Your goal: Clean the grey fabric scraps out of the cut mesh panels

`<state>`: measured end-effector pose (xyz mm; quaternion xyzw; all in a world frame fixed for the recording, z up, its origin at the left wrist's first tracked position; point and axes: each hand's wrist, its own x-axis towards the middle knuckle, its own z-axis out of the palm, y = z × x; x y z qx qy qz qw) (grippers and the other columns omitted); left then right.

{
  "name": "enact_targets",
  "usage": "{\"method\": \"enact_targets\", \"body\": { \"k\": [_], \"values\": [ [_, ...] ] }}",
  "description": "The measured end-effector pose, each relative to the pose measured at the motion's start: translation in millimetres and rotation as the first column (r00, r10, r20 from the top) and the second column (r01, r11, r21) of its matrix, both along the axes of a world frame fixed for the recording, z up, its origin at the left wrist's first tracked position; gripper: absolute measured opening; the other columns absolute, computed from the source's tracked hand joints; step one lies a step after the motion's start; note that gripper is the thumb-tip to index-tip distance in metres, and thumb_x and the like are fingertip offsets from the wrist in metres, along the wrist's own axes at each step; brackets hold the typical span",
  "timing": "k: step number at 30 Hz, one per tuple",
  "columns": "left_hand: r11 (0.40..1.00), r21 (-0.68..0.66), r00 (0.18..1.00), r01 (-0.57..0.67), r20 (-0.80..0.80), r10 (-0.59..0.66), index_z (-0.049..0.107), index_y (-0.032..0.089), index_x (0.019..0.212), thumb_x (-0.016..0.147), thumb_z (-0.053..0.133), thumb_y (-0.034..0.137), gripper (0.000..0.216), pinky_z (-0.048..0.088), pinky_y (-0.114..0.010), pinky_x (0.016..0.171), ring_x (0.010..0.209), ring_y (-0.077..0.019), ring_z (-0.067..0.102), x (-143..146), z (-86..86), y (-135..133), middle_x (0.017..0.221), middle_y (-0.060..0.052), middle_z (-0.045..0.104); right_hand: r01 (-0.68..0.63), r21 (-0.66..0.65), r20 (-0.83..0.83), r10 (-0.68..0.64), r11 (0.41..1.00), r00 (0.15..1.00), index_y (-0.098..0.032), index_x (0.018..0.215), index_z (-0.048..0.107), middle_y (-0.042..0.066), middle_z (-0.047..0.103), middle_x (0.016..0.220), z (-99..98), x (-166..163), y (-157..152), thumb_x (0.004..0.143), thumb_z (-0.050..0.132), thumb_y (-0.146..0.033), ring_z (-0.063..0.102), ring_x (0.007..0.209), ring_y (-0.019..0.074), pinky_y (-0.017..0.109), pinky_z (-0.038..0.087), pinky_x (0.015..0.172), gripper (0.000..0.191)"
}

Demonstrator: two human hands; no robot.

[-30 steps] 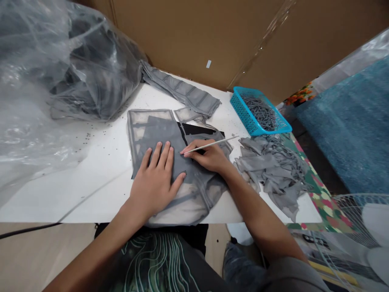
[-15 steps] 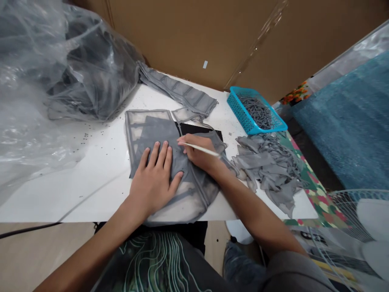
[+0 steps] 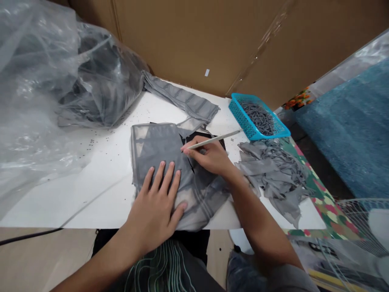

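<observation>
While the cloth (image 3: pixel 158 140) lies under the left hand (image 3: pixel 156 207), that hand spread flat, fingers apart, probably to keep it from shifting, the right hand (image 3: pixel 209 156) pinches a stick (image 3: pixel 219 138) near its tip, presumably for control. Black sheet (image 3: pixel 204 134) just beyond right hand, partly under cloth; scraps (image 3: pixel 278 170) right of that hand; basket (image 3: pixel 270 137) farther out.
</observation>
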<state>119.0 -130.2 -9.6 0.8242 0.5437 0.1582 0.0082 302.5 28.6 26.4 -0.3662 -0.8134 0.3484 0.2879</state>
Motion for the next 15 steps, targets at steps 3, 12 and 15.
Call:
{"method": "enact_targets", "body": {
  "k": [3,12,15],
  "values": [
    [0.999,-0.025,1.000,0.020,0.011,-0.020,0.046,0.009,0.157,0.105,0.031,0.065,0.078,0.040,-0.059,0.117,0.150,-0.0407,0.040,-3,12.1,8,0.162,-0.020,0.045,-0.014,0.112,-0.044,0.019,0.994,0.999,-0.021,0.087,0.073,0.005,0.080,0.095,-15.8,-10,10,0.095,0.068,-0.031,0.073,0.086,0.0194,0.031,0.055,0.078,0.014],
    [0.999,0.007,0.999,-0.045,0.013,0.045,0.059,0.018,0.149,0.107,0.039,0.049,0.056,0.033,-0.060,0.123,0.153,-0.0388,0.037,-6,2.3,39,0.164,-0.019,0.042,-0.073,0.046,-0.067,0.076,0.996,0.995,-0.021,0.086,0.075,0.003,0.079,0.090,-30.1,0,11,0.093,0.070,-0.031,0.074,0.087,0.0202,0.034,0.056,0.085,0.013],
    [0.999,0.007,0.999,-0.049,0.010,0.049,0.058,0.019,0.150,0.107,0.041,0.048,0.055,0.032,-0.059,0.124,0.155,-0.0381,0.034,-6,-2.1,35,0.167,-0.018,0.039,-0.085,0.041,-0.081,0.088,0.996,0.993,-0.021,0.087,0.075,0.003,0.079,0.090,-31.1,0,9,0.094,0.069,-0.032,0.074,0.087,0.0201,0.034,0.057,0.086,0.014]
  ]
}}
